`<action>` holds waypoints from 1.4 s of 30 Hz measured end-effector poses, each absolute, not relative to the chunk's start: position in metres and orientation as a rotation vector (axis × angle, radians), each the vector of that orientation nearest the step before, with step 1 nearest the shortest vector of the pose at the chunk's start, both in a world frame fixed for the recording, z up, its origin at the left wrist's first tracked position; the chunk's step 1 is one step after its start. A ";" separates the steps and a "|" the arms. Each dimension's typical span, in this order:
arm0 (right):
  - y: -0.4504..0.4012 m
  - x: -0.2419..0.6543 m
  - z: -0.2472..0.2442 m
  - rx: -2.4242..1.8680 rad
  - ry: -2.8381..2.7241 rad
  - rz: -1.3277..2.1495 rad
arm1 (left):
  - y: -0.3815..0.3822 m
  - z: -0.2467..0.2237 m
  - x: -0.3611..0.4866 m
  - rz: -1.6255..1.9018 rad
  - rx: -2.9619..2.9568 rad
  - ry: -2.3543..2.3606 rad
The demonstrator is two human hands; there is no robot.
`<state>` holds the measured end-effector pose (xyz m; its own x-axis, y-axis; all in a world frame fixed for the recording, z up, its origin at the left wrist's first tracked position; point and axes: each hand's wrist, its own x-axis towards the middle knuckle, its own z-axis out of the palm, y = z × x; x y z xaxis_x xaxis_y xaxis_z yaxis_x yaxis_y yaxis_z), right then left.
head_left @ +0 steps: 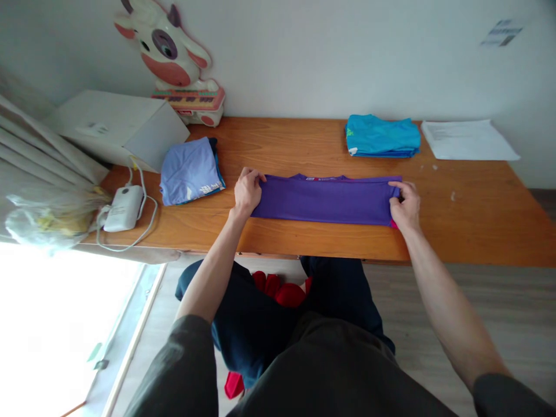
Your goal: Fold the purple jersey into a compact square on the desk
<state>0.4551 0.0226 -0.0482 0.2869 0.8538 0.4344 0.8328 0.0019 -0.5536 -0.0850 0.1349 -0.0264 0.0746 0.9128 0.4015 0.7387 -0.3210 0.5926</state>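
Observation:
A purple garment (325, 200), folded into a long flat strip, lies crosswise on the wooden table (282, 139). Its left end is pinched by my left hand (248, 190), thumb and fingers closed on the fabric. At the right end my right hand (406, 205) grips the cloth near its upper corner, and a bit of pink fabric shows below it. A small label is visible along the garment's back edge. Both hands rest at table height.
A lavender folded garment stack (189, 171) lies left, a blue folded stack (382, 136) at the back right beside white papers (469, 140). Further left are a white box (125, 124), a white device with cables (124, 208), a plastic bag (56, 217) and a cow-shaped toy (174, 63).

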 end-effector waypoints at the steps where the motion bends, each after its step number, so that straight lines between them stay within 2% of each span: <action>1: 0.022 0.454 -0.048 -1.808 -1.538 0.024 | 0.135 -0.027 -0.085 1.079 2.118 1.671; 19: 0.025 0.453 -0.045 -1.767 -1.594 0.114 | 0.121 -0.029 -0.088 0.957 2.074 1.681; 28: 0.030 0.460 -0.044 -1.777 -1.619 0.297 | 0.119 -0.033 -0.088 0.946 2.152 1.710; 37: 0.026 0.462 -0.037 -1.798 -1.688 0.403 | 0.109 -0.018 -0.084 0.808 2.308 1.864; 42: 0.027 0.464 -0.035 -1.881 -1.762 0.371 | 0.096 -0.006 -0.058 0.798 2.430 1.729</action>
<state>0.4636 0.0271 -0.0349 0.1109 0.9817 0.1550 0.8358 -0.0077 -0.5490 -0.0575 0.0961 -0.0055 0.2400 0.8950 0.3761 0.8670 -0.3719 0.3317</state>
